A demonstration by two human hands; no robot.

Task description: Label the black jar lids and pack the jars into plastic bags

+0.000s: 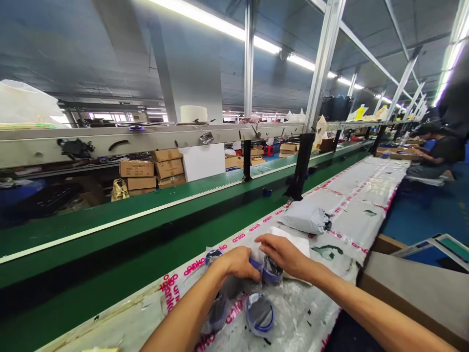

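Note:
Both my hands are close together over the work surface, at a blue-rimmed dark round part [271,277] wrapped in clear plastic. My left hand [240,263] is curled against its left side, thumb forward, other fingers partly hidden. From the right, my right hand [281,253] bends its fingers down over the part's dark top. Nearer me lies a bagged round part [261,313] with a blue rim and grey face. Another bagged part [217,310] is partly behind my left forearm, and one more [213,255] shows beyond my left wrist.
Plastic sheeting with pink lettering [340,183] covers the bench. A stuffed grey-white bag [304,216] lies past my hands, near a white sheet [293,239]. A green conveyor [146,264] runs alongside, with black posts [302,166]. At right are a cardboard box [414,288] and a seated person [441,149].

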